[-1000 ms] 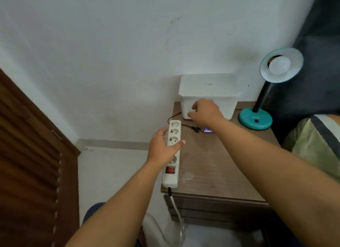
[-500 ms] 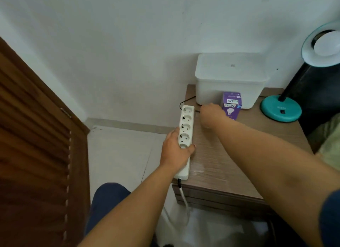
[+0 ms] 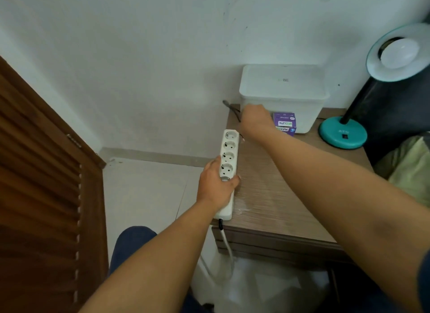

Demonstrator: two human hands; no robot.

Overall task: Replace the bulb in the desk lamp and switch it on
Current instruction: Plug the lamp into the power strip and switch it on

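Observation:
A teal desk lamp point(image 3: 342, 133) stands at the table's back right, its shade tilted toward me with a white bulb point(image 3: 399, 53) in it. A purple bulb box point(image 3: 285, 122) stands in front of the white bin. My left hand point(image 3: 215, 184) grips the lower half of a white power strip point(image 3: 229, 149) lying along the table's left edge. My right hand point(image 3: 256, 121) is closed above the strip's far end, holding a thin black cord point(image 3: 230, 106) that sticks up to its left. The plug itself is hidden in the fist.
A lidded white plastic bin point(image 3: 282, 89) sits against the wall at the back of the wooden bedside table point(image 3: 267, 196). A brown louvred door point(image 3: 39, 184) fills the left. A green pillow point(image 3: 409, 168) lies at the right. The strip's white cable point(image 3: 226, 242) hangs off the table's front.
My right hand has lifted from the strip's far end toward the bin, drawing the black cord up. My left hand keeps its grip on the strip.

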